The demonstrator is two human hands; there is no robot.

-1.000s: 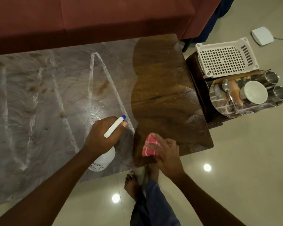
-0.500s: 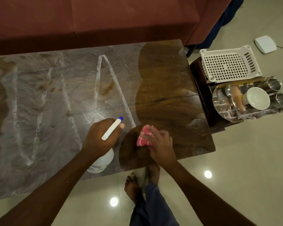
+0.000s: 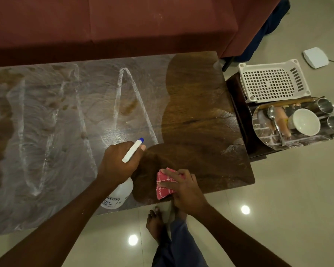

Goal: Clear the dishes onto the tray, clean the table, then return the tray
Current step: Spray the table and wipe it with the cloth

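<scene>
The right hand [image 3: 183,191] lies on top of a folded red checked cloth [image 3: 165,186], fingers spread across it and pressing it flat onto the table [image 3: 201,112] close to the near edge. Just to its left, the left hand [image 3: 120,162] is wrapped around the neck of a white spray bottle [image 3: 117,195], whose body stands on the table under the wrist while its white trigger head with a blue tip juts out over the knuckles, aimed toward the far right. The two hands are near each other but not touching. The cloth sits on a dark, bare patch of brown wood that covers the right end of the table; everything left of the bottle is coated in a cloudy whitish film [image 3: 52,116] streaked with brighter zigzag lines. No dishes stand on the table. Beyond the right end, a lower dark side table [image 3: 237,105] carries a shiny steel tray [image 3: 262,135] holding a white bowl [image 3: 304,122] on its side, a spoon [image 3: 272,112] and two steel tumblers [image 3: 325,106] lying with their mouths toward the camera. A white perforated plastic basket [image 3: 272,81] rests just behind the tray. A dark red sofa [image 3: 123,22] runs along the far side of the table, and the person's bare foot [image 3: 156,224] stands on the pale tiled floor [image 3: 287,199] below the cloth.
</scene>
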